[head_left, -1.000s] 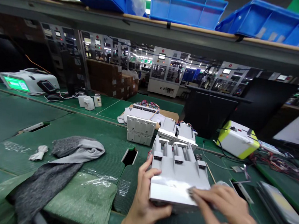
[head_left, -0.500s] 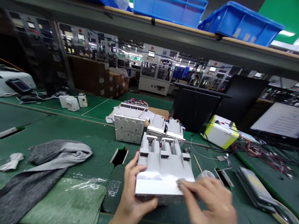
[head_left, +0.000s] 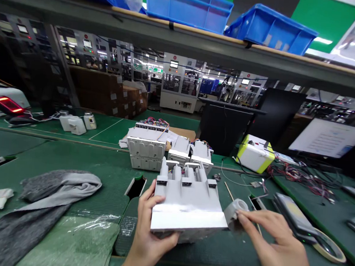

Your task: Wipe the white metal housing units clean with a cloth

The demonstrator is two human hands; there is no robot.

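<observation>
My left hand (head_left: 151,224) grips the left side of a white plastic housing (head_left: 188,198), thumb below its front edge and fingers along the side. The housing is tilted, with ribbed, tube-like channels and dark clips along its back. To its right stands a small grey round piece with an opening on top (head_left: 235,210), a cup or a roll; I cannot tell which. Thumb and forefinger of my right hand (head_left: 275,241) are pinched together at its rim. What they hold, if anything, is too small to make out.
Behind the housing stand more white housings with wires (head_left: 147,147). On the left lie a grey cloth (head_left: 60,193) and a green plastic bag (head_left: 69,243). A thin stick (head_left: 228,191), a handheld device (head_left: 295,216) and a tape roll (head_left: 329,245) lie on the right. Blue bins (head_left: 189,8) line the shelf overhead.
My right hand has moved right, off the housing's front face to the grey round piece. My left hand still holds the housing. The screen at far left has turned red.
</observation>
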